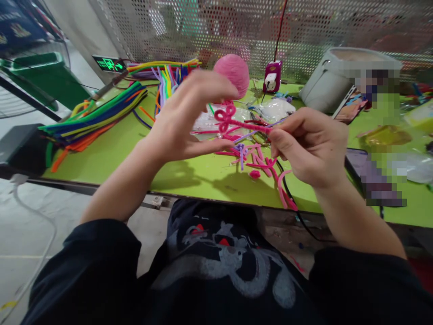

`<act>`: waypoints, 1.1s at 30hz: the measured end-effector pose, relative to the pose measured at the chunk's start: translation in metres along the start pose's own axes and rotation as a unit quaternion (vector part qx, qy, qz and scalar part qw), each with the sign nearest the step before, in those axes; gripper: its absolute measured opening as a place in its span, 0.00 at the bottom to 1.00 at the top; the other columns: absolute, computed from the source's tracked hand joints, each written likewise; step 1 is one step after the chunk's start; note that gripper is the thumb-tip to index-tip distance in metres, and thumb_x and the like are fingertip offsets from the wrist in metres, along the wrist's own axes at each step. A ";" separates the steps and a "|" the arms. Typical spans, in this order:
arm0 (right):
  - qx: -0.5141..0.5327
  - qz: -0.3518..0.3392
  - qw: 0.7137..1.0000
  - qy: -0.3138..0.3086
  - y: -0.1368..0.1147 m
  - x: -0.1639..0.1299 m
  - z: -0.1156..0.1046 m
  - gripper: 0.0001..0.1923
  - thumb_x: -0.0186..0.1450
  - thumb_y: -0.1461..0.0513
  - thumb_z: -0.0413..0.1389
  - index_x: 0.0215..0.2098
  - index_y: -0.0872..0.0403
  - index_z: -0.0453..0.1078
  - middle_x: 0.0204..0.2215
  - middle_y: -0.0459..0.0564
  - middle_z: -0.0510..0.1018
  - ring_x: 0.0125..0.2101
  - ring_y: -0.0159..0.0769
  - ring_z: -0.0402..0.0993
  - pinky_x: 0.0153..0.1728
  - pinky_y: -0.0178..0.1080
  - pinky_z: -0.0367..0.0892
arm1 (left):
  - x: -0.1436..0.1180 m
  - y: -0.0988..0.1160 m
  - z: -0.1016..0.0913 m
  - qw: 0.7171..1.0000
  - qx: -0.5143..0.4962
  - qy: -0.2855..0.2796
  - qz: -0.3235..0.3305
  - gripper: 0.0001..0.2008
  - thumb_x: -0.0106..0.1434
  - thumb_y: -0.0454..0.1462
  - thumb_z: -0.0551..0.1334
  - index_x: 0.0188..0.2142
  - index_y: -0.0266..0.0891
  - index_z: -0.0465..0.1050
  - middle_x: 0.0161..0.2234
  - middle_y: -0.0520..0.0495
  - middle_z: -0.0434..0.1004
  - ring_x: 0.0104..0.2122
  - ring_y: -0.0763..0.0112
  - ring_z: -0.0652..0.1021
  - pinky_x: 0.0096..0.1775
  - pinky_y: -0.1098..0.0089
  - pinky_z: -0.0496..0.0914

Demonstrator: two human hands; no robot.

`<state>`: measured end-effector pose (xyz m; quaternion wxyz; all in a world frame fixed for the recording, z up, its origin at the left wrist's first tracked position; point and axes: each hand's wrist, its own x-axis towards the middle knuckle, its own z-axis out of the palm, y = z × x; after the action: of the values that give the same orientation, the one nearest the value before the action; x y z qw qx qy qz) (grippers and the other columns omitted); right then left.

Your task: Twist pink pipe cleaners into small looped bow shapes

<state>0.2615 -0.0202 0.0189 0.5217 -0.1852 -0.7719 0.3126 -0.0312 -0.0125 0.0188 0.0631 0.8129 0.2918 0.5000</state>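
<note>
Left hand [182, 117], released and spread, and right hand [311, 144], pinching a stem [248, 126], hover over the green counter [203, 183]. Toward twelve o'clock sits a pink ball [233, 74]. Between the hands, the fuzzy, twisted, hot-pink stem points toward nine, ending in petal-like loops [225, 121].

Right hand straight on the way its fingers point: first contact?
Likely the left hand, open across that line; the right hand holds a pink looped stem, which would lead. Depth is unclear from one view.
</note>
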 end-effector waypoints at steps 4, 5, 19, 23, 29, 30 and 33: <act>0.025 0.021 0.999 -0.011 0.003 0.004 0.001 0.17 0.71 0.50 0.72 0.33 0.49 0.74 0.21 0.43 0.76 0.15 0.26 0.62 0.15 0.36 0.57 | -0.005 0.012 0.004 0.982 0.132 -0.037 0.132 0.11 0.76 0.43 0.65 0.51 0.45 0.85 0.41 0.44 0.86 0.43 0.66 0.81 0.52 0.61 0.73; 0.021 0.022 0.999 -0.012 0.004 0.004 0.001 0.18 0.71 0.49 0.72 0.33 0.49 0.74 0.21 0.43 0.76 0.16 0.27 0.63 0.15 0.36 0.57 | -0.006 0.018 0.005 0.984 0.130 -0.021 0.123 0.11 0.76 0.43 0.63 0.46 0.45 0.86 0.37 0.45 0.85 0.40 0.66 0.80 0.49 0.61 0.73; -0.368 -0.397 0.840 -0.035 0.017 0.008 -0.018 0.11 0.72 0.69 0.62 0.49 0.49 0.76 0.31 0.47 0.82 0.29 0.40 0.74 0.31 0.44 0.71 | 0.005 0.052 0.022 0.832 -0.370 -0.085 -0.404 0.25 0.71 0.46 0.62 0.19 0.41 0.62 0.12 0.54 0.54 0.13 0.81 0.58 0.19 0.72 0.55; -0.368 -0.371 0.851 -0.044 0.019 0.004 -0.026 0.09 0.74 0.66 0.62 0.46 0.44 0.77 0.30 0.44 0.81 0.29 0.39 0.73 0.32 0.45 0.69 | 0.001 0.048 0.016 0.884 -0.299 -0.031 -0.358 0.23 0.76 0.47 0.58 0.26 0.39 0.72 0.20 0.50 0.71 0.17 0.79 0.71 0.21 0.74 0.62; -0.369 -0.318 0.870 -0.079 0.024 0.006 -0.030 0.07 0.74 0.65 0.61 0.41 0.44 0.76 0.31 0.45 0.84 0.28 0.39 0.74 0.32 0.46 0.68 | -0.003 0.055 0.016 0.954 -0.152 0.031 -0.256 0.26 0.77 0.52 0.59 0.26 0.41 0.73 0.21 0.50 0.74 0.20 0.77 0.70 0.24 0.72 0.62; -0.352 -0.334 0.871 -0.081 0.024 0.008 -0.030 0.06 0.73 0.65 0.62 0.42 0.45 0.76 0.31 0.46 0.83 0.29 0.40 0.74 0.32 0.45 0.68 | -0.003 0.057 0.016 0.965 -0.112 0.038 -0.235 0.26 0.77 0.51 0.60 0.24 0.41 0.72 0.21 0.50 0.73 0.20 0.77 0.70 0.25 0.71 0.63; -0.276 -0.278 0.915 -0.096 0.017 0.013 -0.025 0.05 0.70 0.62 0.66 0.44 0.47 0.76 0.32 0.48 0.84 0.31 0.41 0.78 0.32 0.45 0.71 | -0.002 0.060 0.017 0.983 -0.002 0.029 -0.182 0.28 0.77 0.49 0.60 0.21 0.42 0.69 0.19 0.51 0.69 0.21 0.77 0.67 0.28 0.68 0.61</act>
<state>0.2790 0.0076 0.0225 0.4389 -0.0683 -0.8943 -0.0543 0.0073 -0.0597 0.0323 0.1460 0.7310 0.4359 0.5043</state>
